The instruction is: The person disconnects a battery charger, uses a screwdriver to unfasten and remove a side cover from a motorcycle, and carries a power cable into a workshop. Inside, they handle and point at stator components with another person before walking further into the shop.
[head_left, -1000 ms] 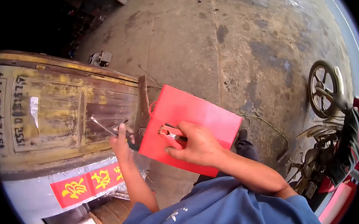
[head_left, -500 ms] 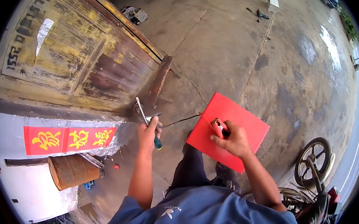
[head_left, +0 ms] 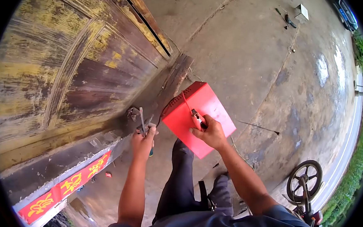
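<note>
The fingers of the right hand (head_left: 210, 134) are clamped on a red clamp (head_left: 197, 120), whose metal end points forward of them. The fingers of the left hand (head_left: 143, 141) are wrapped around a screwdriver (head_left: 142, 118); its blade stands forward of the thumb, and its teal end shows behind the fist. A dark piece sits in the same grip, too small to make out. Directly beneath the right fingers is a red box (head_left: 214, 115); whether they touch its top cannot be told. A thin red wire (head_left: 185, 100) runs forward from the clamp to the box's perforated side, and a black cable (head_left: 160, 119) runs from the left fingers towards it. Farther ahead of the left fingers lies a wooden beam (head_left: 179, 74); left of them stands a worn wooden door (head_left: 104, 84). A spoked wheel (head_left: 304, 179) is well right of the right fingers.
</note>
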Available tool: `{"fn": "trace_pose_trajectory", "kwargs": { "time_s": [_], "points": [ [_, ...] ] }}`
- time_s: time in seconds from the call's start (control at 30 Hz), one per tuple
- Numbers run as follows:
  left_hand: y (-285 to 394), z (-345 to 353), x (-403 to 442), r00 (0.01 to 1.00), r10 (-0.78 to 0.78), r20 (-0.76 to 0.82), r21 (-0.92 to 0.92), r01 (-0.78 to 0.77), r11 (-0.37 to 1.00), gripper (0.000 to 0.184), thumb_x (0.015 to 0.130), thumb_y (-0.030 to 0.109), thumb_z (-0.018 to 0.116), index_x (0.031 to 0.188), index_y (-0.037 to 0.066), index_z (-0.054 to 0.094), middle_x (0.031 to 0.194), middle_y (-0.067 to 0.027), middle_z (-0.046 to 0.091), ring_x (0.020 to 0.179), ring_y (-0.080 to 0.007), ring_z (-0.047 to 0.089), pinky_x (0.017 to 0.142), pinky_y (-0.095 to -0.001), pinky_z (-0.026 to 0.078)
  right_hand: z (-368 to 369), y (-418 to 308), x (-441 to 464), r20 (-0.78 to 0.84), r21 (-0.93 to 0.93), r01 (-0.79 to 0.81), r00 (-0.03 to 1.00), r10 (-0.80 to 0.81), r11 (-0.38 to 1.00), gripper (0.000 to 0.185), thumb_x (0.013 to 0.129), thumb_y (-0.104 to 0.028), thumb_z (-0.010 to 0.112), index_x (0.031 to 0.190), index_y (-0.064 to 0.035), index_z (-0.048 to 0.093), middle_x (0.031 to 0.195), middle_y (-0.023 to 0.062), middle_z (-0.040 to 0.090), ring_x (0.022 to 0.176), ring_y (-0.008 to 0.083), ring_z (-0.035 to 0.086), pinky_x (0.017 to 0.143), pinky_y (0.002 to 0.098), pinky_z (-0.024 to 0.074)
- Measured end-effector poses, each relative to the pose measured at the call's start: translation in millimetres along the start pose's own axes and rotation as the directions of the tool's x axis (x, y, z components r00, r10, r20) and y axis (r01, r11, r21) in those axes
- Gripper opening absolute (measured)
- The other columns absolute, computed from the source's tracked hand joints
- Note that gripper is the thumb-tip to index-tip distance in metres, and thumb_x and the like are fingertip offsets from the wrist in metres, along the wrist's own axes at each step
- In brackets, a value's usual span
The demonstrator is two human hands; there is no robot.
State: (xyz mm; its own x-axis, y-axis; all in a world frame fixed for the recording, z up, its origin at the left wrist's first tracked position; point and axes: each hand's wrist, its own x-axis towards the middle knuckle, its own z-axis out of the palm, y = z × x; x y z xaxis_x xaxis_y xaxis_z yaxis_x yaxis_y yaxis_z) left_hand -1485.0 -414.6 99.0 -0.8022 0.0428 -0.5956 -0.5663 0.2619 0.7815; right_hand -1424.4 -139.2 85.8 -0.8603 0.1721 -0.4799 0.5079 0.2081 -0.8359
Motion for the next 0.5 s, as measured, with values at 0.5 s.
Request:
{"fn": "trace_pose_trajectory", "kwargs": {
  "time_s": [0.5],
  "points": [
    [-114, -10, 213, 0.926, 0.241, -0.290, 0.169, -0.198, 0.965, 0.030, 0.101, 0.022, 0.063, 0.121, 0.000, 0.061, 0.093, -0.0082, 0.068, 0.075, -0.0161, 0.067, 0.069, -0.0312, 0.057, 150, 29, 271, 0.101, -0.341, 0.107, 0.992, -0.077, 0.934, 0.047, 0.074, -0.037, 0.080, 0.097, -0.0001, 0.062, 0.092, 0.0187, 0.069, 0.088, 0.0351, 0.069, 0.078, 0.0432, 0.0528]
  ]
}}
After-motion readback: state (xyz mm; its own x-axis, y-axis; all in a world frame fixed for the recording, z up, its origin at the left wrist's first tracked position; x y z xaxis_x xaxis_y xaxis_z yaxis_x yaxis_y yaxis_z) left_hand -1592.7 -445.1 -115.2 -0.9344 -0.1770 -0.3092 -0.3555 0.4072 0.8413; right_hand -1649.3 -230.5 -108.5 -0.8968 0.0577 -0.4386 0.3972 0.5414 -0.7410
